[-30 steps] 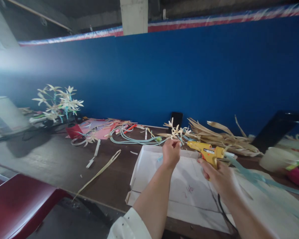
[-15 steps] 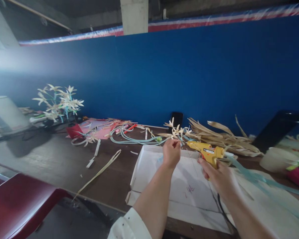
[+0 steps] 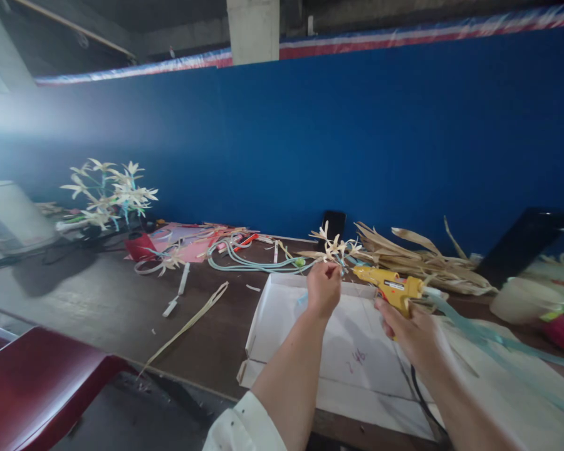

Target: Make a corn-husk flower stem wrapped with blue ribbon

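My right hand (image 3: 411,326) grips a yellow hot glue gun (image 3: 392,288), its nozzle pointing left toward my other hand. Closed in a pinch, my left hand (image 3: 324,288) is just left of the nozzle tip; what lies between its fingers is too small to make out. Directly behind those fingertips shows a cluster of pale, star-shaped craft flowers (image 3: 333,247) with bluish stems. I cannot tell whether the fingers touch it. Beneath both hands lies an open white cardboard box (image 3: 352,351) with handwriting inside.
A phone (image 3: 333,224) leans on the blue partition (image 3: 380,138). Dried husks (image 3: 404,257) lie behind the glue gun. Pale blue cords (image 3: 244,263), pink sheets (image 3: 188,244) and a flower arrangement (image 3: 115,191) are leftward. A cup (image 3: 521,304) stands right; a red chair (image 3: 42,388) is lower left.
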Motion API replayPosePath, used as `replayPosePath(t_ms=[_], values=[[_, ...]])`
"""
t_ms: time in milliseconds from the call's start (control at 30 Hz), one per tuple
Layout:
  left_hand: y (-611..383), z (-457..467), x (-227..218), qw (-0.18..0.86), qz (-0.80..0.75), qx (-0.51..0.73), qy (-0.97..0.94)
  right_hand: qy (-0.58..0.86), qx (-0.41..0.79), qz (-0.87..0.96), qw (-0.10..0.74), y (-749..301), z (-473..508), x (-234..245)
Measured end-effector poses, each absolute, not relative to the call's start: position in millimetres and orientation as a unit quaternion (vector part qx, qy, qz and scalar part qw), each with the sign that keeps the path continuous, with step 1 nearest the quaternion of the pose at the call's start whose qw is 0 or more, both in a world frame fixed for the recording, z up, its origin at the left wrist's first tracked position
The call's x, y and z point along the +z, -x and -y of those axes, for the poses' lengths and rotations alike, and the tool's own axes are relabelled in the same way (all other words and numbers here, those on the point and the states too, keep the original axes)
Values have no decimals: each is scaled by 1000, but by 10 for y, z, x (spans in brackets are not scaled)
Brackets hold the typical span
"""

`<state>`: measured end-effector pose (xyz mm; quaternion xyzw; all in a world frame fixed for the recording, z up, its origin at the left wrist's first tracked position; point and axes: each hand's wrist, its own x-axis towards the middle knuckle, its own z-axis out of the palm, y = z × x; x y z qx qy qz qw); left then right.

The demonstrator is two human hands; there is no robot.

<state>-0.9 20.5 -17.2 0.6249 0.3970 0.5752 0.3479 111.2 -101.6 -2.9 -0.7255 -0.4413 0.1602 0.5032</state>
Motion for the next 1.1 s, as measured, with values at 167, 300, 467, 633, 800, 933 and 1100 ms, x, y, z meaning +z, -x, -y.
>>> replayPosePath(t_ms=[167, 300, 467, 633, 800, 933, 1100], values=[[9, -206, -182, 343, -396, 577, -626, 716, 159, 440, 519, -1105, 1009, -40], [11, -205, -173, 333, -402, 576, -629, 711, 158, 444, 521, -1107, 1012, -46], [16, -195, -153, 336, -399, 580, -626, 713, 174, 433, 523, -1115, 1018, -64], [15, -195, -152, 343, -401, 581, -620, 718, 171, 425, 524, -1104, 1042, -51], [9, -197, -153, 353, -404, 577, -616, 707, 150, 436, 536, -1077, 1067, 0], [9, -202, -165, 342, -401, 580, -621, 713, 155, 434, 529, -1071, 1052, 7], [11, -205, -171, 350, -406, 574, -619, 713, 152, 436, 527, -1087, 1026, -16]])
